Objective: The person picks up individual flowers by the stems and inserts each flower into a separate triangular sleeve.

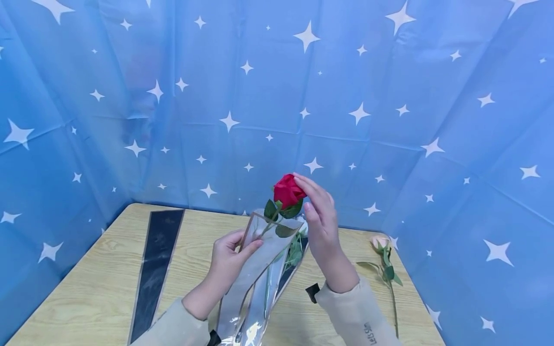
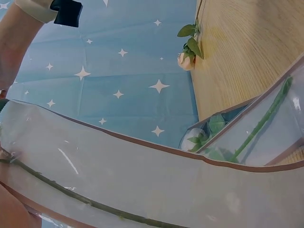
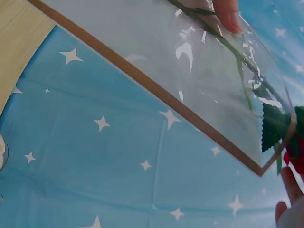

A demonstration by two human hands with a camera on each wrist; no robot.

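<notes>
A red rose [image 1: 287, 193] stands with its bloom and upper leaves out of the open end of a clear flower sleeve [image 1: 265, 252] with a brown border. Its green stem [image 2: 71, 192] runs down inside the sleeve. My left hand [image 1: 228, 257] pinches the sleeve's left edge near the top, thumb in front. With extended fingers, my right hand [image 1: 322, 216] touches the right side of the bloom; the right wrist view catches only part of that hand [image 3: 292, 206] beside the red petals [image 3: 297, 156].
Behind the held sleeve lies another sleeve with a pale flower [image 2: 192, 138] and green leaves in it. A dark, brown-edged sleeve [image 1: 157, 259] lies at the table's left. One pale pink rose [image 1: 381, 242] lies near the right edge. A blue star-patterned curtain [image 1: 268, 96] surrounds the wooden table [image 1: 86, 288].
</notes>
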